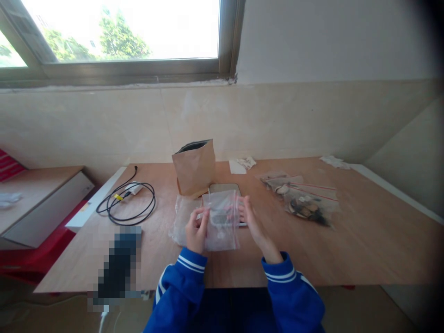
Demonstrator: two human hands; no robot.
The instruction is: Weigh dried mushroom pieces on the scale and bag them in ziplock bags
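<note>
A clear zip bag (222, 237) with a red strip along its right edge hangs above the table, pinched at its left side by my left hand (196, 231). Stretched fingers of my right hand (255, 226) are at the bag's right edge; their tips show through the plastic, and I cannot tell whether they are inside or behind it. More clear plastic bags (182, 222) lie beside my left hand. Partly covered by the zip bag is a pale rounded tray-like object (225, 188). An open brown paper pouch (194, 169) stands just behind.
Filled zip bags (305, 203) lie on the wooden table (367, 240) to the right. At left are a coiled black cable (152, 208) and a pixelated dark object (120, 263) near the front edge. Crumpled tissue (247, 163) lies at the back, by the wall.
</note>
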